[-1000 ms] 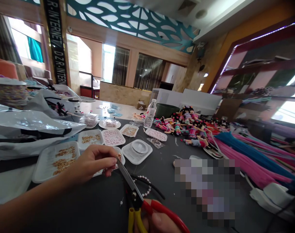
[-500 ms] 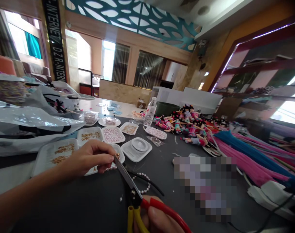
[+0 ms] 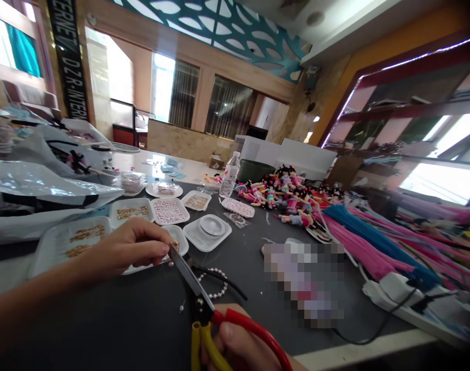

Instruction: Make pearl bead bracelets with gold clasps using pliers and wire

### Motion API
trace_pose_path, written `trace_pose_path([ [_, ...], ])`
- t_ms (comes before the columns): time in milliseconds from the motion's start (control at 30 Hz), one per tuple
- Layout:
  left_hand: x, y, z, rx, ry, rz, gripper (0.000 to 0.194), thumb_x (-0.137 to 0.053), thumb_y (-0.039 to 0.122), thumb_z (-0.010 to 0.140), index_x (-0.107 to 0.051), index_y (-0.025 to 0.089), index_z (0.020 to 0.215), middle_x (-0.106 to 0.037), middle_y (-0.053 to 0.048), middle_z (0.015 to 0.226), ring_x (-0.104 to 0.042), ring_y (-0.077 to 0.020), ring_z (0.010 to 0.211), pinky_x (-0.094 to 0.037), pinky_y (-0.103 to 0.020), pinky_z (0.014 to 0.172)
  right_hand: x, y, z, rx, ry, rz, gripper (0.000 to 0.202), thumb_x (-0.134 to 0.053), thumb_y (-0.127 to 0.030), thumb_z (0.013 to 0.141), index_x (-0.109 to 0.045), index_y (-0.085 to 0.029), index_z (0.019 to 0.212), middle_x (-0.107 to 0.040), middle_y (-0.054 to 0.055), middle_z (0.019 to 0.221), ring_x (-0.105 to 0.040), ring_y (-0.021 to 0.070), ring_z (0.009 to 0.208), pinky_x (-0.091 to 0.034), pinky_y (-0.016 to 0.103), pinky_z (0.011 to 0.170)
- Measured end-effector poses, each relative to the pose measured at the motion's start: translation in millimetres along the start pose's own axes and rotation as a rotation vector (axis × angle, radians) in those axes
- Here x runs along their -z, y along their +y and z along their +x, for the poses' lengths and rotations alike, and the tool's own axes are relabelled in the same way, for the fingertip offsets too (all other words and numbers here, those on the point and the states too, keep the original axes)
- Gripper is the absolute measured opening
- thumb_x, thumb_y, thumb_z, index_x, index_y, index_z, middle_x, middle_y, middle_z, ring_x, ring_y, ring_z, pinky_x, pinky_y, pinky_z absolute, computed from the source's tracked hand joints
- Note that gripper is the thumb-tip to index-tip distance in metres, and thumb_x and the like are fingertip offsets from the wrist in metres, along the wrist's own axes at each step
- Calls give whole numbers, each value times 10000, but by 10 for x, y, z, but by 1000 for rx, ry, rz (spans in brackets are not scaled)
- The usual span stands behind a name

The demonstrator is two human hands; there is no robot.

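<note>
My left hand [image 3: 142,247] pinches a small gold-coloured piece [image 3: 175,244], its exact kind too small to make out. At its fingertips are the tips of a pair of red-handled scissors [image 3: 190,275], blades close together. My right hand [image 3: 238,337] grips the scissors by the red handle. A yellow-handled tool [image 3: 209,342] lies against the same hand; its head is hidden, and whether it is held too I cannot tell. Beyond the blades, a beaded bracelet [image 3: 222,292] rests on the dark table beside a black curved piece [image 3: 232,284]. A loose bead [image 3: 181,309] lies left of the scissors.
White trays hold gold pieces [image 3: 132,212] and pink-white beads [image 3: 169,210]. Behind stand a water bottle [image 3: 230,175] and a pile of small dolls [image 3: 289,190]. To the right are a blurred-out object [image 3: 304,286], pink and blue strands [image 3: 358,237] and a power strip [image 3: 389,293].
The whole view has shifted, so the hands and table things appear farther left. Both hands keep the same hold, with the scissor tips still at the gold piece.
</note>
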State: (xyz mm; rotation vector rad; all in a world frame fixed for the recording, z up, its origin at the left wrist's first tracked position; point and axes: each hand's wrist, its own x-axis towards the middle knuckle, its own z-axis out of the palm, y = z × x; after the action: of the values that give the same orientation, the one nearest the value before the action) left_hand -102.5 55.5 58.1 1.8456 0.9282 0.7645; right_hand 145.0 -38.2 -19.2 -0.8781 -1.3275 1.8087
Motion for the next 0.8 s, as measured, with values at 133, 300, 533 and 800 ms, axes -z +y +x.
trace_pose_path([
  [133, 14, -12, 1, -26, -13, 6, 269, -563, 312, 730, -632, 139, 535, -443, 24, 463, -313, -61, 416, -181, -209, 400, -20, 22, 24, -40, -33, 48, 440, -550, -593, 822, -567, -155, 781, -576, 15, 669, -534, 99, 583, -390, 215, 532],
  [300, 31, -48, 14, -10, -46, 30, 247, -552, 309, 730, -653, 129, 594, -472, 19, 502, -348, -68, 452, -206, -205, 428, -90, -34, 35, -77, 39, 43, 469, -549, -607, 815, -567, -142, 753, -580, 3, 654, -548, 89, 610, -416, 215, 606],
  [533, 32, -85, 24, 21, -29, 43, 275, -540, 326, 740, -599, 123, 564, -463, 21, 502, -352, -71, 458, -214, -213, 439, -4, 69, 141, 14, -134, -68, 585, -418, -664, 844, -558, -138, 633, -527, 12, 624, -494, 85, 557, -329, 199, 472],
  [800, 29, -121, 55, 0, -52, -10, 319, -517, 354, 759, -542, 135, 529, -438, 23, 490, -321, -65, 436, -181, -212, 417, -57, 13, 119, 8, -78, -11, 538, -484, -622, 832, -577, -122, 657, -539, 12, 616, -495, 84, 543, -335, 201, 485],
])
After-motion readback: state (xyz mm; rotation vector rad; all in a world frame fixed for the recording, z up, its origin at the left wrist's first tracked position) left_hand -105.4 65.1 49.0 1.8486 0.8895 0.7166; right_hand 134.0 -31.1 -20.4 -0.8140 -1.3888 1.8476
